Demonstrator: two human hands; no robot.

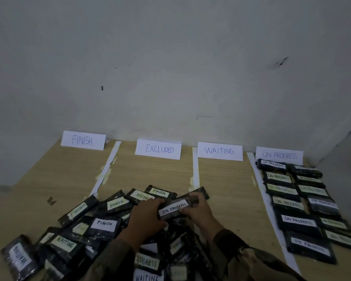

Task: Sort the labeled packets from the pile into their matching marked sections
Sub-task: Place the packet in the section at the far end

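Four white paper signs, FINISH (82, 140), EXCLUDED (158, 149), WAITING (219, 151) and ON PROGRESS (279, 155), head four sections of a wood-grain tabletop (150, 173). Three white paper strips (195, 175) part the sections. One flat, dark, glossy rectangular packet (173, 207) with a white handwritten ON PROGRESS label is held just above the pile (101, 224) of like packets. The left hand (144, 217) and right hand (200, 214) each curl their fingers round one end. Roughly twelve sorted packets (298, 222) lie in two columns below the ON PROGRESS sign.
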